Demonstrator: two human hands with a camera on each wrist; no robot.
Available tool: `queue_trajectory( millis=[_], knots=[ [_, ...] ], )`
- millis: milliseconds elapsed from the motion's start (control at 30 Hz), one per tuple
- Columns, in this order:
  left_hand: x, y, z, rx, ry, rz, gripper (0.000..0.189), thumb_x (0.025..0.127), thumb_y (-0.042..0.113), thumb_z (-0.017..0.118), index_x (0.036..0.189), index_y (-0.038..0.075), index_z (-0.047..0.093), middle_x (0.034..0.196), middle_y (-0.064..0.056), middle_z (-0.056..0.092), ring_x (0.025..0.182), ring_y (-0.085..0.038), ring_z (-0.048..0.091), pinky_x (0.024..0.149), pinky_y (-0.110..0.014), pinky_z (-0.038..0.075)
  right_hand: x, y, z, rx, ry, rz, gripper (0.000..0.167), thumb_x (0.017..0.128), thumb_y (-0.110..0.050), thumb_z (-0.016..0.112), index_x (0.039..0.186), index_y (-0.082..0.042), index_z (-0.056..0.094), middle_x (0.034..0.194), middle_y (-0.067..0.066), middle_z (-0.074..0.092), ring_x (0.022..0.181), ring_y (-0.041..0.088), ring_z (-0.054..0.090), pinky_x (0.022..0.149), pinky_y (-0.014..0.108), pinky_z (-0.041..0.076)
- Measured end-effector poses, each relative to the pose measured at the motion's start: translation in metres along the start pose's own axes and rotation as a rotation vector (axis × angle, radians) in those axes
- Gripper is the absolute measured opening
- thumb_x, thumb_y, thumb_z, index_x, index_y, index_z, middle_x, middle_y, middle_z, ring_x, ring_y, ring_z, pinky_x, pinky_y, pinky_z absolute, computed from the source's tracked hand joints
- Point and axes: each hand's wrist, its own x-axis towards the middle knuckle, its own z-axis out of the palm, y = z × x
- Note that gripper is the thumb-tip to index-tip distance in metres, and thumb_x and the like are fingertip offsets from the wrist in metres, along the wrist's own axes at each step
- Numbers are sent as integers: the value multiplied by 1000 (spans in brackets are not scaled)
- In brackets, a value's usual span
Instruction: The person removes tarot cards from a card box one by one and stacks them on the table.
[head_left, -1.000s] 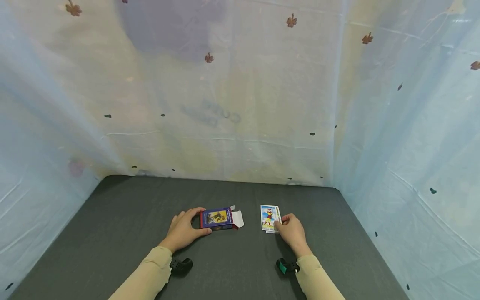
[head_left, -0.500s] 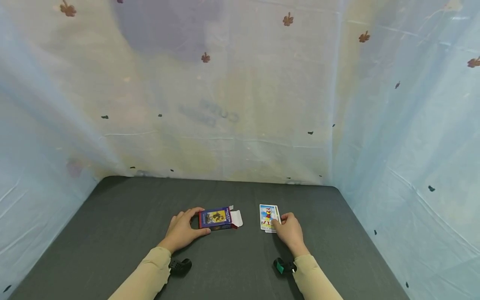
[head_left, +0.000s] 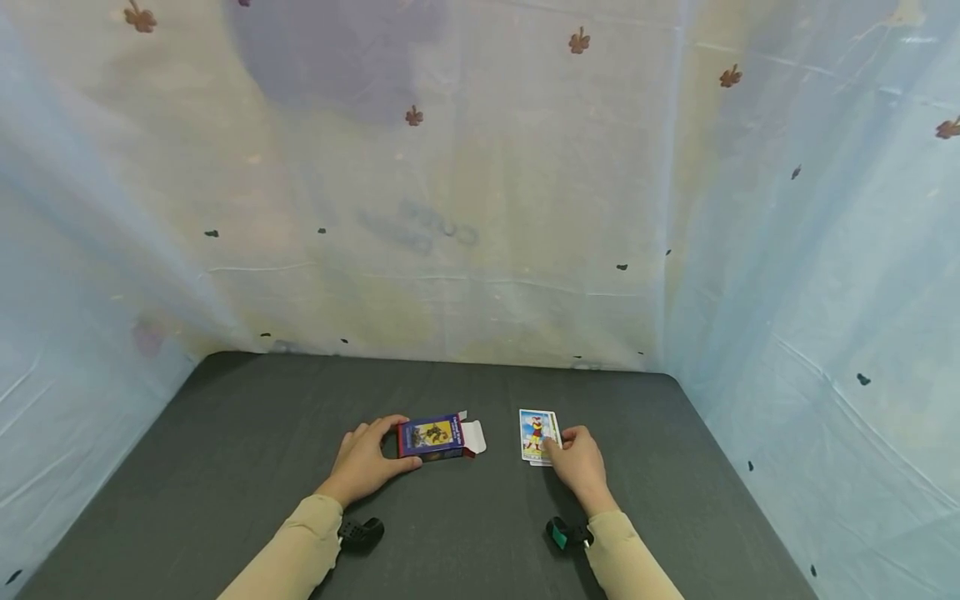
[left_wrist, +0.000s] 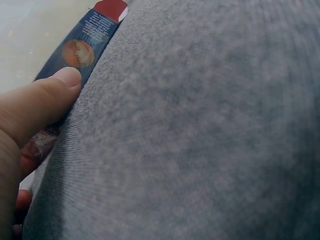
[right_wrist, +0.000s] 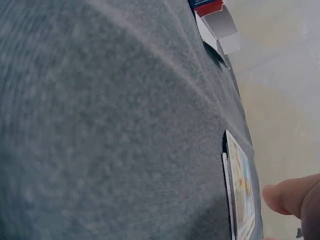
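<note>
My left hand [head_left: 362, 461] holds a blue tarot card box [head_left: 431, 435] lying on the table, with the thumb on its near side and fingers at the far side. The box's white flap stands open towards the right. In the left wrist view, the thumb rests on the box's narrow side [left_wrist: 92, 42]. A small stack of tarot cards [head_left: 536, 429] lies face up to the right, its edges uneven. My right hand [head_left: 582, 467] is at the cards' right edge. In the right wrist view, its thumb [right_wrist: 287, 196] stands apart above the cards [right_wrist: 242, 182]; the other fingers are mostly hidden.
A dark grey cloth covers the table [head_left: 465, 533]. A pale patterned plastic curtain [head_left: 480, 208] closes off the back and both sides. Black wrist straps [head_left: 362, 533] show at the sleeves.
The view has shifted slightly. The right hand's thumb has moved a little further over the top card. The left hand and the box stay in place.
</note>
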Motion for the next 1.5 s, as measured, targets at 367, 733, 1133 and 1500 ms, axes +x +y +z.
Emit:
queue_trajectory(
  millis=[367, 733, 1133, 1500],
  knots=[
    [1, 3, -3, -14, -15, -27, 81, 67, 66, 77, 137, 34, 50, 117, 1, 58, 93, -20, 45, 81, -44, 34, -7, -19, 4, 161, 8, -90, 38, 90, -29, 69, 111, 1, 60, 89, 8, 57, 73, 19, 53, 63, 33, 43],
    [0, 0, -5, -24, -34, -44, 82, 68, 65, 77, 138, 34, 50, 112, 1, 58, 90, -19, 45, 79, -42, 33, -10, -30, 23, 303, -101, -203, 27, 92, -25, 68, 105, -1, 63, 83, 6, 60, 69, 15, 58, 59, 31, 48],
    [0, 0, -4, -37, -39, -59, 81, 68, 65, 77, 138, 36, 49, 111, 0, 56, 91, -21, 44, 77, -42, 35, -16, -36, 36, 310, -164, -243, 19, 93, -20, 65, 101, -3, 62, 81, 3, 60, 69, 13, 57, 62, 29, 47],
    [0, 0, -4, -39, -47, -48, 84, 67, 68, 75, 140, 35, 49, 108, 0, 56, 87, -21, 43, 74, -40, 33, -17, -41, 39, 331, -200, -252, 23, 93, -23, 65, 102, -2, 62, 80, 3, 60, 69, 13, 57, 62, 30, 46]
  ],
)
